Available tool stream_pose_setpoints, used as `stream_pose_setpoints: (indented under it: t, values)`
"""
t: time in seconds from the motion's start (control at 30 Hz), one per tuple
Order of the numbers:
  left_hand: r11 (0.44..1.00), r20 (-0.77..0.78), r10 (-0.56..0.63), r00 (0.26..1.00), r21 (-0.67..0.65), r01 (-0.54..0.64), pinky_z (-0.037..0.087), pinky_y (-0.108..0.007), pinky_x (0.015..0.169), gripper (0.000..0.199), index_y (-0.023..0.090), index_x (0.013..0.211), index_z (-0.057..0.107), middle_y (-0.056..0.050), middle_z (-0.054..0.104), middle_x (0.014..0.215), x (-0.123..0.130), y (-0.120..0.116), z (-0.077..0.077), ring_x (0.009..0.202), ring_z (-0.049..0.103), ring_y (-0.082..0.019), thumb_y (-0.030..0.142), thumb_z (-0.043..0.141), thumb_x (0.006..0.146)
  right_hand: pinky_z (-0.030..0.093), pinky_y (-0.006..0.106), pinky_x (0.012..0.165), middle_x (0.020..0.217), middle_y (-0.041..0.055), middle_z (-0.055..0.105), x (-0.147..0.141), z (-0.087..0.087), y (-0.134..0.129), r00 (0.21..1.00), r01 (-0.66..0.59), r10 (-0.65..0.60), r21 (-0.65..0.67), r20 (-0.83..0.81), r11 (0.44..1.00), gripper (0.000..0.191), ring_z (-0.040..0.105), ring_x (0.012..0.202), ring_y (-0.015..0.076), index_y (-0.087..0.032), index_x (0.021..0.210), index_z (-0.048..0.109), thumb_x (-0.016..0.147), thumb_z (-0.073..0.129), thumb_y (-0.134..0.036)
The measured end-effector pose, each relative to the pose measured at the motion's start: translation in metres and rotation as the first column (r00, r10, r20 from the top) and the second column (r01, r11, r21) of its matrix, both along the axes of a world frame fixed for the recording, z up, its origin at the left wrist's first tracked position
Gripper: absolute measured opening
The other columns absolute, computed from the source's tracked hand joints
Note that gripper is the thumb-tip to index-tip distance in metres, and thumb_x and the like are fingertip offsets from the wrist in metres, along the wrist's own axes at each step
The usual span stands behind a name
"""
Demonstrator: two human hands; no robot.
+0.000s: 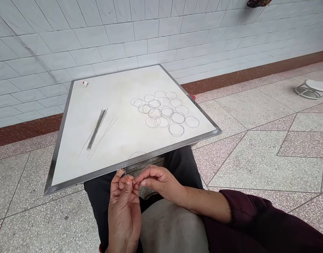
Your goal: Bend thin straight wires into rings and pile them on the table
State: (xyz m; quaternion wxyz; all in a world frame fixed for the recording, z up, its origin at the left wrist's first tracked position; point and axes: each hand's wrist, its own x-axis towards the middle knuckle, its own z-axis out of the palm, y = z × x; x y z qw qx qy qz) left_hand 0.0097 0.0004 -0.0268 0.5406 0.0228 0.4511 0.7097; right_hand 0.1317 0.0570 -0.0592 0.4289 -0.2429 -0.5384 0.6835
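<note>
Left hand [126, 205] and right hand [161, 182] both have a fingertip grip pinched on a thin wire ring [138, 152], taken at its near side, loop rising just beyond the grip by the near edge of the table [119, 84]. Wire ends hidden by fingers; can't tell if joined. Best handling, I'd judge: left pins steady, right works the wire in small turns, light pressure so the loop isn't kinked. Loose rings [160, 111] beyond grip, rightward; straight wires [97, 130] beyond, leftward.

Single head-worn view, facing forward and down, close above hands [126, 203], tabletop [116, 91] beyond
</note>
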Motion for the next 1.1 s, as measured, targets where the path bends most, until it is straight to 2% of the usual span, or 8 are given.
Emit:
stream_pose_setpoints:
  t: [0.17,0.33,0.53,0.63,0.77,1.1]
  values:
    - [1.000,0.004,-0.014,1.000,-0.003,0.014,0.053,-0.018,0.077,0.039,0.023,0.105,0.072,0.003,0.067,0.083,0.0027,-0.0010,0.0010,0.079,0.063,-0.008,0.013,0.085,0.069,0.056,0.027,0.075,0.085,0.0014,0.069,-0.0009,-0.0014,-0.0045,0.996,0.041,-0.038,0.037,-0.079,0.998,0.012,0.067,0.080,0.0134,-0.023,0.094,0.077,0.088,0.072,-0.032]
    - [1.000,0.009,-0.022,1.000,-0.001,0.022,0.054,-0.019,0.076,0.037,0.022,0.102,0.072,0.003,0.067,0.081,0.0049,-0.0022,0.0028,0.076,0.062,-0.009,0.013,0.085,0.069,0.055,0.027,0.074,0.083,0.0008,0.068,-0.0022,-0.0037,-0.0082,0.987,0.070,-0.068,0.008,-0.144,0.997,0.011,0.065,0.078,0.0128,-0.022,0.092,0.074,0.089,0.071,-0.032]
    - [1.000,0.008,-0.026,1.000,-0.001,0.026,0.054,-0.018,0.074,0.037,0.023,0.102,0.072,0.003,0.068,0.080,0.0040,-0.0001,0.0029,0.074,0.062,-0.008,0.013,0.085,0.069,0.057,0.028,0.077,0.090,0.0027,0.069,0.0013,-0.0003,-0.0054,0.993,0.018,-0.019,-0.003,-0.118,1.000,0.014,0.066,0.084,0.0140,-0.021,0.094,0.074,0.087,0.074,-0.033]
    - [1.000,0.011,-0.031,0.999,-0.002,0.031,0.054,-0.018,0.074,0.038,0.022,0.102,0.072,0.003,0.068,0.080,0.0034,-0.0003,0.0027,0.071,0.062,-0.008,0.013,0.085,0.068,0.057,0.029,0.080,0.093,0.0026,0.071,0.0019,-0.0005,-0.0055,0.984,-0.002,-0.007,-0.046,-0.179,0.999,0.017,0.067,0.088,0.0142,-0.022,0.097,0.072,0.085,0.075,-0.033]
    - [1.000,0.027,-0.013,1.000,-0.025,0.014,0.054,-0.018,0.073,0.037,0.022,0.101,0.072,0.003,0.068,0.080,0.0031,-0.0010,0.0022,0.073,0.063,-0.008,0.011,0.084,0.068,0.058,0.031,0.079,0.091,0.0027,0.073,0.0004,-0.0020,-0.0064,0.983,-0.019,-0.002,-0.111,-0.182,0.994,0.021,0.068,0.083,0.0143,-0.020,0.093,0.069,0.083,0.077,-0.037]
    - [1.000,0.058,-0.010,0.998,-0.024,0.012,0.054,-0.018,0.075,0.036,0.021,0.101,0.072,0.002,0.069,0.081,0.0052,0.0016,0.0007,0.076,0.064,-0.009,0.010,0.084,0.069,0.058,0.030,0.077,0.084,0.0013,0.070,-0.0048,-0.0063,-0.0104,0.969,0.071,-0.092,-0.099,-0.227,0.993,0.017,0.068,0.080,0.0137,-0.021,0.087,0.068,0.083,0.077,-0.035]
